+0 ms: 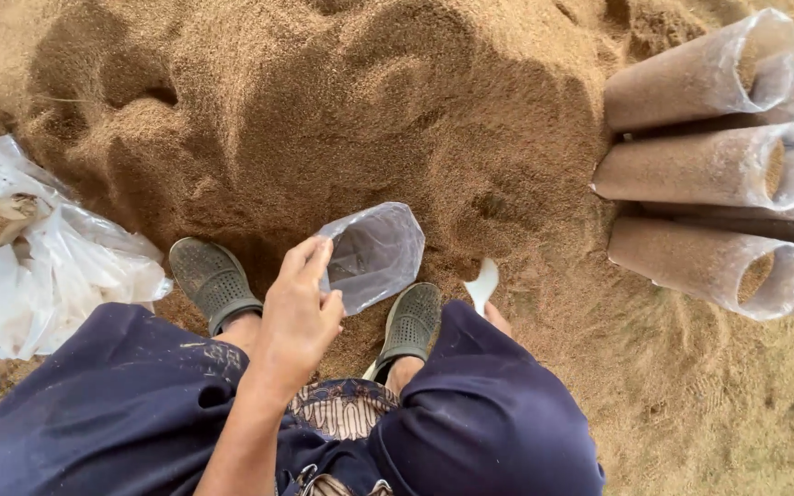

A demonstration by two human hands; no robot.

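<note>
- Head view looks straight down on a seated person's knees in dark blue cloth, with two dark green perforated rubber clogs (214,280) planted at the near edge of a big heap of fine brown sawdust-like material (323,110) that covers the ground.
- Left hand (298,317) is raised between the knees, its grip closed on the rim of a clear, empty plastic bag (374,253), pinching the edge with fingers and thumb so the mouth stands open above the heap, between the two clogs.
- Right hand (496,317) is mostly hidden behind the right knee; only a bit of it shows, next to a small white scoop-like piece (483,283). Whether it grips that piece I cannot tell.
- Filled so far: several clear plastic tube bags packed with the brown material (691,165) lie stacked on their sides at the right edge of the heap, mouths open and facing right.
- Left to fill, by my reading: the held bag has nothing in it yet, and a crumpled pile of clear plastic bags (66,266) lies at the left edge of the heap.
- Judged from this, the work is partway along, with plenty of loose material in the heap.
</note>
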